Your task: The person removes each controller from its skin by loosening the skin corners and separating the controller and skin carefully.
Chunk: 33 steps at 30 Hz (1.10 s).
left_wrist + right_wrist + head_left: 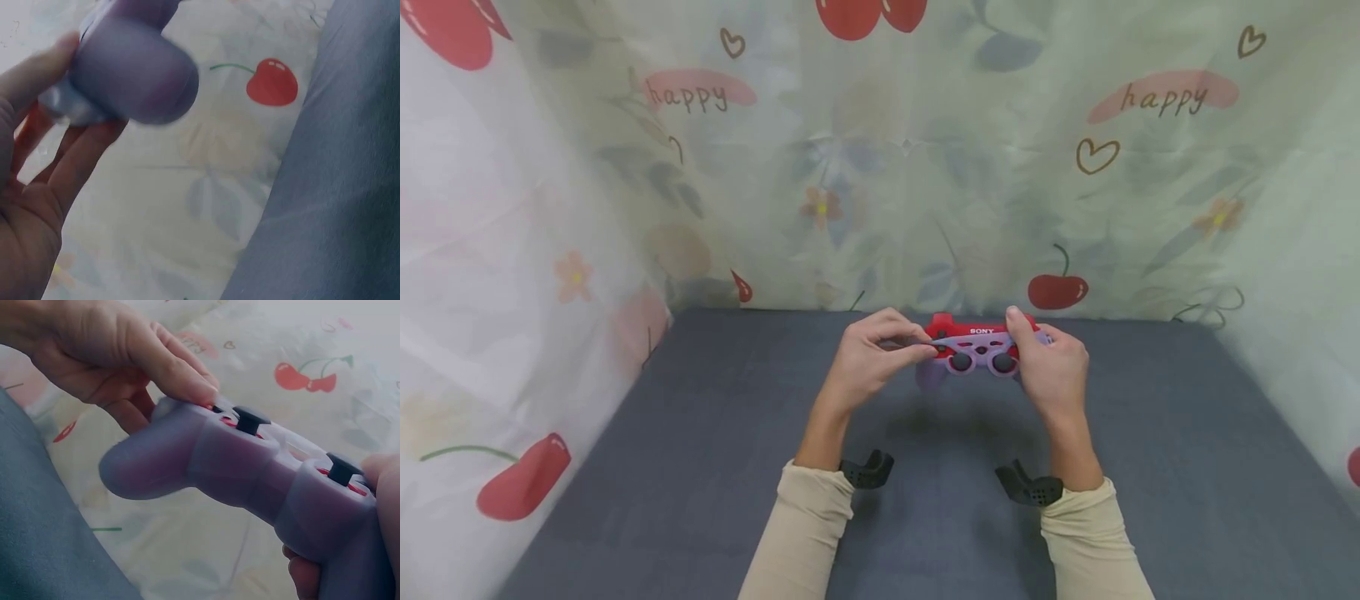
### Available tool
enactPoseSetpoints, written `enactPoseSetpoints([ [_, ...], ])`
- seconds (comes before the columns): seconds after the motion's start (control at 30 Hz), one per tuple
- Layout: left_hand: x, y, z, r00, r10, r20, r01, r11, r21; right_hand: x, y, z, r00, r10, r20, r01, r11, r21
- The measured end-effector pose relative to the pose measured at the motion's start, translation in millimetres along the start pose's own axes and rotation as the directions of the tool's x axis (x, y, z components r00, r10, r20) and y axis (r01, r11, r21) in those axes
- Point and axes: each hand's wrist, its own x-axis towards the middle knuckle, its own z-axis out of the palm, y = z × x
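A red game controller marked SONY is held up above the table, partly inside a translucent lavender silicone cover. Its top edge and left button area show bare red in the head view. Two black thumbsticks poke through the cover's round holes. My left hand pinches the cover's edge at the upper left corner between thumb and fingers. On the other side, my right hand grips the right handle, thumb on top near the upper right corner. In the left wrist view the covered handle hangs beyond the left fingers.
A dark grey cloth covers the table under both hands. Around the back and sides hangs a pale curtain printed with cherries, hearts and flowers. Black wrist mounts stick out from both beige sleeves.
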Motion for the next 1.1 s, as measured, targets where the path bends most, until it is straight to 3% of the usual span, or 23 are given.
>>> enactPoseSetpoints([
  [0.17,1.8,-3.7,9.2,0.991,0.053,-0.123,-0.056,0.998,-0.018,0.3,-0.3,1.5,0.998,0.06,-0.007,-0.059,0.998,0.014],
  [0.3,2.3,-5.9,16.4,0.977,0.065,-0.204,-0.072,0.997,-0.027,0.9,1.2,1.8,0.998,0.059,-0.023,-0.058,0.998,0.027],
  [0.53,5.0,-4.0,24.6,0.967,0.058,-0.247,-0.082,0.993,-0.09,3.7,0.7,-6.6,0.999,0.051,-0.009,-0.05,0.995,0.089],
  [0.77,6.0,-2.5,21.9,0.989,0.046,-0.142,-0.064,0.99,-0.126,5.4,1.3,-14.1,0.999,0.039,0.027,-0.042,0.994,0.101],
  [0.9,6.0,3.0,21.3,0.998,-0.021,-0.058,0.015,0.995,-0.094,4.7,0.3,-14.6,0.998,0.05,0.036,-0.053,0.994,0.097],
  [1.1,4.2,8.5,25.1,0.99,-0.111,0.092,0.114,0.993,-0.031,1.4,-0.2,-11.9,0.996,0.044,0.075,-0.05,0.995,0.086],
])
